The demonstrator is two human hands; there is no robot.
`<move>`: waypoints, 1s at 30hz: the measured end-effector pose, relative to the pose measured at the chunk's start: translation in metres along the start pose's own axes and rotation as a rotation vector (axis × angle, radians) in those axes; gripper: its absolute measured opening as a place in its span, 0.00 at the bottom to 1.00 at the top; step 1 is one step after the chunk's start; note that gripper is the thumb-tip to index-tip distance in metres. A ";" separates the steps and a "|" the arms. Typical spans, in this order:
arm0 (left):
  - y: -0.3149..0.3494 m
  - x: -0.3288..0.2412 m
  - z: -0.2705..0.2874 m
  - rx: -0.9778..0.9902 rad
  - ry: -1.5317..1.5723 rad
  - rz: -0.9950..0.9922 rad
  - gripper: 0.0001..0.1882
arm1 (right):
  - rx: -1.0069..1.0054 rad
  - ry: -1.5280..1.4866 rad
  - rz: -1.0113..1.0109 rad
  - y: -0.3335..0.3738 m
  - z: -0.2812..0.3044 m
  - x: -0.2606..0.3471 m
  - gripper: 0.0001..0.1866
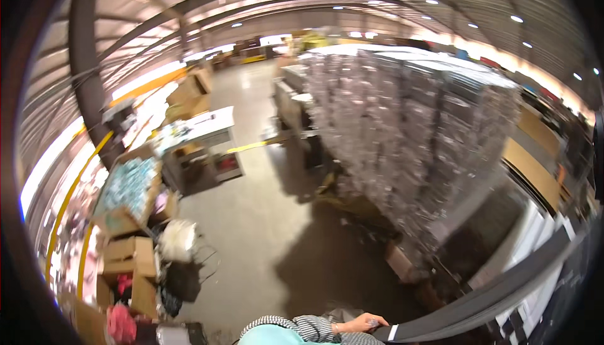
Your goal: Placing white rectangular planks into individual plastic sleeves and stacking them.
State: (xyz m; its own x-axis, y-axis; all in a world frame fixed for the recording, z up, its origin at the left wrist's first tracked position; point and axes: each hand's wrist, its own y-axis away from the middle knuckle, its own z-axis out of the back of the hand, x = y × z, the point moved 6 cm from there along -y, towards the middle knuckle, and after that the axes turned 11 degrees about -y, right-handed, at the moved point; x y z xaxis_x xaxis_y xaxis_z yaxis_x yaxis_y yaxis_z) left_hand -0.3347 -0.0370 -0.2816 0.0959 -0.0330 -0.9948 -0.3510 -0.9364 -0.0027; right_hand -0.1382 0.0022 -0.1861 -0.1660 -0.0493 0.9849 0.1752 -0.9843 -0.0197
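Note:
My left hand (363, 323) reaches across the lower edge from a black-and-white striped sleeve (313, 327). Its fingers are curled together beside the near end of a long dark grey strip (478, 304) that bends away to the right. A small greyish spot shows at the fingertips, too blurred to name. Whether the fingers also grip the strip cannot be made out. Light teal clothing (270, 334) shows below the sleeve. More striped cloth shows at the bottom edge, but my right hand is out of sight.
Tall stacks wrapped in clear plastic (402, 131) stand to the right, with white panels (535, 250) nearer. Left of the grey floor (245, 238) are a box of pale blue pieces (131, 184), cardboard cartons (129, 257), a black bag (182, 281) and a white-topped desk (211, 120).

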 end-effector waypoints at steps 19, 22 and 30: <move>0.014 -0.121 0.073 -0.555 -0.664 -0.044 0.29 | 0.178 0.017 0.164 -0.048 -0.079 0.084 0.09; 0.006 -0.124 0.085 -0.629 -0.705 -0.058 0.31 | 0.130 -0.004 0.167 -0.053 -0.069 0.081 0.09; 0.018 -0.080 0.092 -0.603 -0.637 0.198 0.39 | 0.093 -0.009 0.165 -0.056 -0.057 0.091 0.07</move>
State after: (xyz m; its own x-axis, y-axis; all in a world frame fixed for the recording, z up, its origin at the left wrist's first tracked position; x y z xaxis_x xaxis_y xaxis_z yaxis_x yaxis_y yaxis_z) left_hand -0.4340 -0.0189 -0.2117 -0.5118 -0.1812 -0.8398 0.2593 -0.9645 0.0500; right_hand -0.2184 0.0432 -0.1053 -0.1193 -0.2064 0.9712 0.2887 -0.9431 -0.1650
